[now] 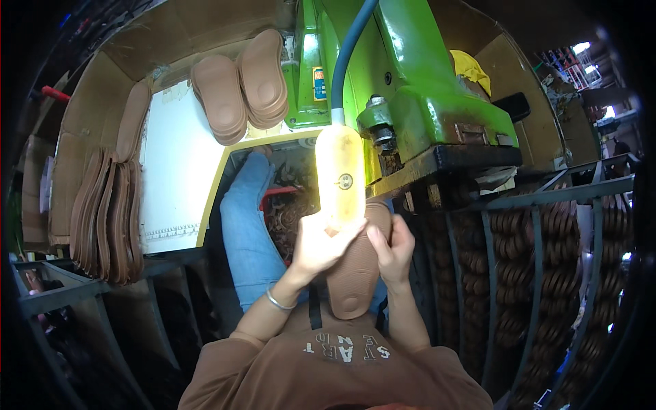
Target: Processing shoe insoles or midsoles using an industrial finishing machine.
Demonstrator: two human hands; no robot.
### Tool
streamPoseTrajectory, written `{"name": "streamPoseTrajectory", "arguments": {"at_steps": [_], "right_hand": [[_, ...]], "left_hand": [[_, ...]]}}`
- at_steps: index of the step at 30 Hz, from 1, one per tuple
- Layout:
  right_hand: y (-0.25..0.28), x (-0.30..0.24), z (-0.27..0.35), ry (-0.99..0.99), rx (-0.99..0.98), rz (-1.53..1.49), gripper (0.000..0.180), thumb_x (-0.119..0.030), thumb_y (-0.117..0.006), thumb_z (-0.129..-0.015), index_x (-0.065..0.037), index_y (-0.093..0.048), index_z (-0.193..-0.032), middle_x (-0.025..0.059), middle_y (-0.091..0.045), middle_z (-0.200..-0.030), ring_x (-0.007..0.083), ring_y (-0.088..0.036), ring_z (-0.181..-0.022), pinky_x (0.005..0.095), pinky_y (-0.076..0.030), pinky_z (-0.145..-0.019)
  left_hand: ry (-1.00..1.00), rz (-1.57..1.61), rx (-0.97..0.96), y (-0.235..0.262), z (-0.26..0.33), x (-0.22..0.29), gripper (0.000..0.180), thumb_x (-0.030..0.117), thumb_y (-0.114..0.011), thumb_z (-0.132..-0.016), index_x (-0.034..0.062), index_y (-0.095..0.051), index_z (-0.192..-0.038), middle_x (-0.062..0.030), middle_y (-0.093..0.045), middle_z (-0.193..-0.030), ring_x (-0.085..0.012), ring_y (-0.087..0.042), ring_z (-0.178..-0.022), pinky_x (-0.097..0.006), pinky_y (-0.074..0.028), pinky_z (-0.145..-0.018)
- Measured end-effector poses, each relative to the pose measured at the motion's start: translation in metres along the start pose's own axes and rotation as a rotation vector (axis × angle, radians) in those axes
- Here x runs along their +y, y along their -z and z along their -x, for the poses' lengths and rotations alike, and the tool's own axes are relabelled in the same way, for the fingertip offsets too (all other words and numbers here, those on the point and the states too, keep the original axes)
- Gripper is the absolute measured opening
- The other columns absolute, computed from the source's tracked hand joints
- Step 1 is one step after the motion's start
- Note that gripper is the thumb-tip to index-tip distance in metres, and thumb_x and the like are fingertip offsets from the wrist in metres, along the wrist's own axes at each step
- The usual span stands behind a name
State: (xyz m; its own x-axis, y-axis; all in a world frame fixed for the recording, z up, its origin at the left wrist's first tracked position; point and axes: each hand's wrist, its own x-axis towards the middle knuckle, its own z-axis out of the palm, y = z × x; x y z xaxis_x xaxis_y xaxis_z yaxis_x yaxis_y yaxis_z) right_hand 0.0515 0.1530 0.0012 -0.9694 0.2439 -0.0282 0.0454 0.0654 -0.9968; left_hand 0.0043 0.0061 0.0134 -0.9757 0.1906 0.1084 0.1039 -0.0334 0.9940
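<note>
Holds a brown sole [352, 283] above the lap, gripped toward its far end between the fingers of both hands. Is long, smoothly rounded at the end nearer the body, finely textured over the middle, and marked with a round spot at the near end. Pinches the left edge with the left hand [318, 246], a digit laid across the face, the others partly hidden. Clasps the right edge with the right hand [396, 253], thumb over the face, other fingers bent round the side; cannot tell how far the hidden fingertips reach underneath. Lies just beyond the fingers: a glowing yellow lamp [340, 164]; farther off, ahead and to their right: a green machine [437, 89]; well to their left: a white desk [174, 171] with stacked soles [219, 102]
</note>
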Motion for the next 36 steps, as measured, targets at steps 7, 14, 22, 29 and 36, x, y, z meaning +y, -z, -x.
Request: {"name": "streamPoseTrajectory", "arguments": {"at_steps": [7, 14, 22, 29, 36], "right_hand": [[0.080, 0.034, 0.100, -0.544, -0.251, -0.119, 0.057, -0.014, -0.080, -0.064, 0.008, -0.056, -0.111, 0.0115, -0.064, -0.101, 0.0151, -0.061, -0.089, 0.0265, -0.049, -0.079], [0.138, -0.004, 0.057, -0.149, 0.236, -0.332, 0.032, -0.009, -0.070, -0.072, 0.001, -0.051, -0.096, 0.0088, -0.061, -0.085, 0.0099, -0.059, -0.073, 0.0215, -0.047, -0.067], [0.126, -0.025, -0.040, -0.013, 0.099, -0.294, 0.027, -0.002, -0.062, -0.079, 0.002, -0.053, -0.104, 0.0072, -0.061, -0.095, 0.0123, -0.059, -0.084, 0.0241, -0.048, -0.076], [0.065, -0.014, -0.053, 0.027, -0.029, -0.387, 0.026, 0.000, -0.062, -0.075, 0.004, -0.059, -0.101, 0.0069, -0.063, -0.093, 0.0106, -0.059, -0.080, 0.0229, -0.046, -0.073], [0.002, -0.031, -0.046, 0.279, -0.104, -0.016, 0.026, 0.001, -0.071, -0.070, 0.001, -0.060, -0.094, 0.0043, -0.061, -0.090, 0.0147, -0.057, -0.080, 0.0291, -0.047, -0.076]], "left_hand": [[0.007, 0.116, 0.120, -0.019, 0.003, -0.008, 0.019, 0.007, -0.069, -0.079, -0.0071, -0.064, -0.091, -0.0108, -0.068, -0.078, -0.0092, -0.061, -0.067, -0.024, -0.049, -0.063], [0.051, 0.225, 0.088, -0.017, 0.009, -0.017, 0.015, 0.004, -0.068, -0.080, -0.0061, -0.065, -0.090, -0.0105, -0.068, -0.079, -0.0106, -0.063, -0.069, -0.024, -0.050, -0.065], [0.010, 0.159, -0.014, 0.025, -0.006, -0.007, 0.022, 0.002, -0.067, -0.077, -0.0044, -0.062, -0.097, -0.0080, -0.066, -0.085, -0.0109, -0.060, -0.076, -0.025, -0.048, -0.069], [0.136, 0.143, 0.026, 0.094, -0.005, -0.007, 0.025, 0.001, -0.067, -0.073, -0.0057, -0.061, -0.097, -0.0102, -0.065, -0.089, -0.0146, -0.061, -0.081, -0.026, -0.048, -0.077], [0.220, 0.279, 0.100, 0.153, 0.030, -0.035, 0.012, 0.003, -0.064, -0.080, -0.0018, -0.056, -0.088, -0.0055, -0.062, -0.083, -0.0070, -0.056, -0.073, -0.021, -0.045, -0.069]]}}
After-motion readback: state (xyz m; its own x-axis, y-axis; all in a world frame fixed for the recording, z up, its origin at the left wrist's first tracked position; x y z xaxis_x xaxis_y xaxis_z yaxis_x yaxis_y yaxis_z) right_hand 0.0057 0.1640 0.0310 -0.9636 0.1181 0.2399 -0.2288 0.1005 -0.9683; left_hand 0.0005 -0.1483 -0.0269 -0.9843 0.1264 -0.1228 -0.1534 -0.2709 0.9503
